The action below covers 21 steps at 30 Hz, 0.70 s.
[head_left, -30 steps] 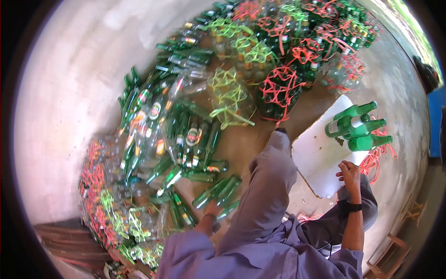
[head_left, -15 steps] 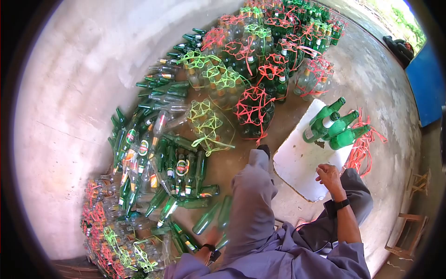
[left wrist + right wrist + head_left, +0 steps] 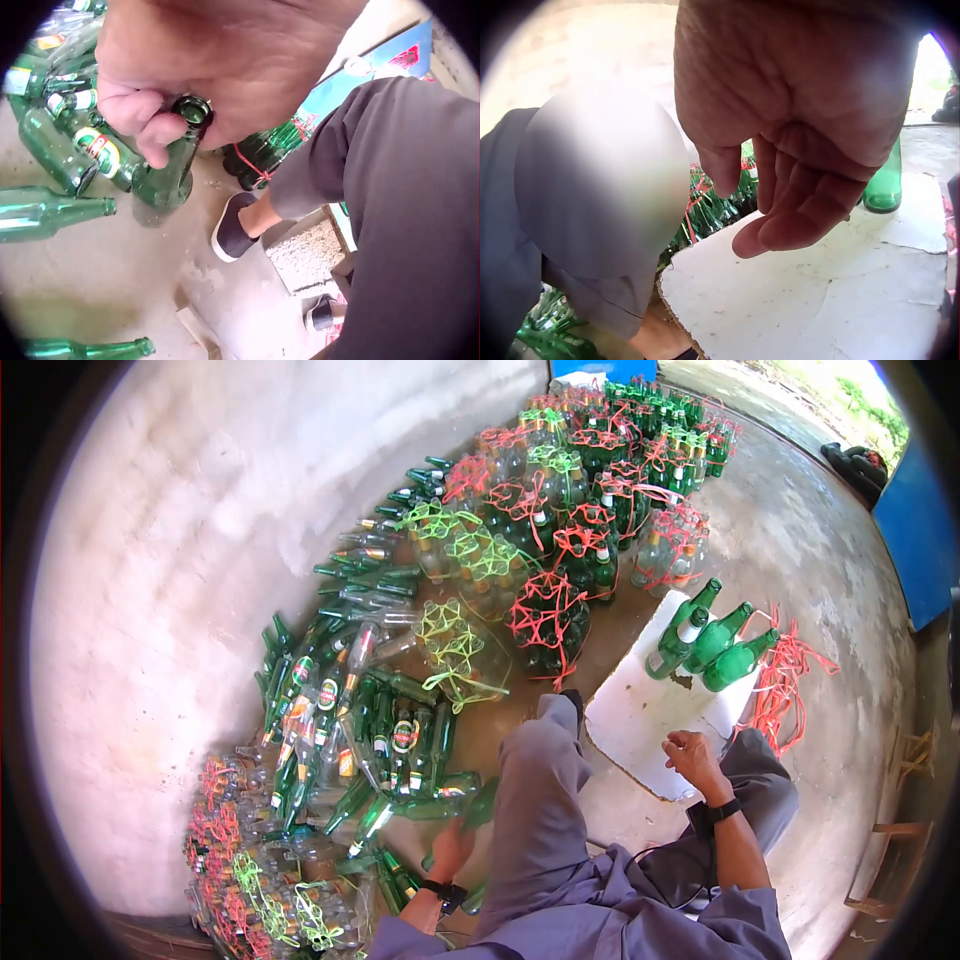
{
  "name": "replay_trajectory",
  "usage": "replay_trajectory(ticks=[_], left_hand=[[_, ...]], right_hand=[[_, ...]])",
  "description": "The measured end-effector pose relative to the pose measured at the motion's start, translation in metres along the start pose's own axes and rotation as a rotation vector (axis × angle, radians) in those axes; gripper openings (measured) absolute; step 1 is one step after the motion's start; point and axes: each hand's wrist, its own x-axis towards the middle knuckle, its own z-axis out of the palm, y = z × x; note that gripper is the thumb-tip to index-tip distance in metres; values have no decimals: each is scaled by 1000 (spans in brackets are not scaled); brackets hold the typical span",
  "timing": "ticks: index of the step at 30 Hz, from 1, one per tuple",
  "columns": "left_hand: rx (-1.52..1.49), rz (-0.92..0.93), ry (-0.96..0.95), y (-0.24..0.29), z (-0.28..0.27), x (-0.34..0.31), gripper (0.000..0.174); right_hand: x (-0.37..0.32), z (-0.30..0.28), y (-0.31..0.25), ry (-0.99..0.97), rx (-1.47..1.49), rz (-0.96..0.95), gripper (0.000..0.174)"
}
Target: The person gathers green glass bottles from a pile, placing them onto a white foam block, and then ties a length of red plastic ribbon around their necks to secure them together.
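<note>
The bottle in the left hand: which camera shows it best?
Left wrist view: the bottle is close, its mouth and body visible past the left grip. The head view leaves it blurred and indistinct; I can't find it in the right wrist view.

The person wears a loose purplish-grey shirt (image 3: pixel 635 915), its sleeves (image 3: pixel 750 915) leaving the forearms (image 3: pixel 743 852) bare, with grey trousers (image 3: pixel 540 790) and dark, white-soled shoes (image 3: pixel 235 230). A black band (image 3: pixel 722 810) with a small dark block (image 3: pixel 700 820) circles each wrist, behind the left hand (image 3: pixel 453 850) and right hand (image 3: pixel 697 762). A thin black cable (image 3: pixel 648 849) seems to cross the lap, though its ends are hard to make out.
</note>
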Motion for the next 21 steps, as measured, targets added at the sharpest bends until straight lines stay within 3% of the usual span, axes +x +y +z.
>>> replay_trajectory(ticks=[2,5,11,19,21], left_hand=[[55,160,106,2,-5,15,38],[128,134,102,23,-20,36,24],[177,195,238,37,-46,53,16],[169,378,423,153,-154,54,12],[171,507,525,186,-181,58,10]], right_hand=[[-5,-1,-3,0,-21,-23,35],[-9,-3,-5,5,-45,-31,34],[-15,-6,-15,-6,-64,-34,34],[-12,3,-46,-66,151,-111,36],[-13,3,-60,-60,184,-160,36]])
